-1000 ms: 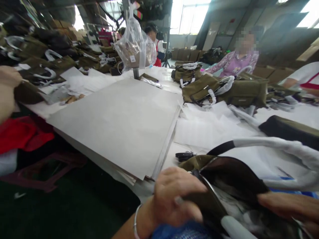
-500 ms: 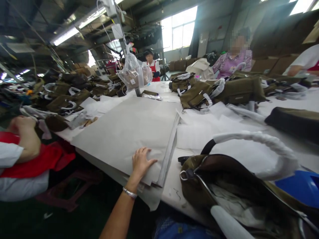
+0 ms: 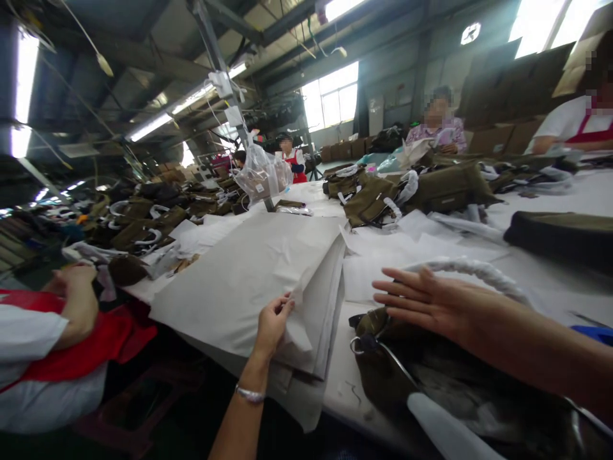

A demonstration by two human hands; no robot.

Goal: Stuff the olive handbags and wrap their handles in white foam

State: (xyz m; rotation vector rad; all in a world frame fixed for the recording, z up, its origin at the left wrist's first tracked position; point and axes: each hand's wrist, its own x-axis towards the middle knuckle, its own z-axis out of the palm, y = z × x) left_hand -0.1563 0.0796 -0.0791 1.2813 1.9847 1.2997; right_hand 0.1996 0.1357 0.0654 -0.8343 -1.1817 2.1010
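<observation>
A stack of large pale paper sheets [image 3: 230,268] lies on the table in front of me. My left hand [image 3: 274,322], with a silver bracelet at the wrist, pinches the top sheet near its right side, and the sheet is creased and lifted there. At the right, my right hand [image 3: 426,300] is held out with its fingers stretched and nothing in it. It hangs above an open olive-brown bag [image 3: 383,377], hiding part of the bag and of its white-wrapped handle [image 3: 469,265].
Olive bags [image 3: 373,198] with wrapped handles lie across the table. A plastic bag [image 3: 261,172] hangs on a pole behind the stack. A person in a red apron [image 3: 119,326] sits at the left; other people are across the table. Something blue [image 3: 594,333] shows at the right.
My left hand has gone from lying spread on the stack to pinching the top sheet, which has lifted. My right hand has come into view. The view has tilted upward.
</observation>
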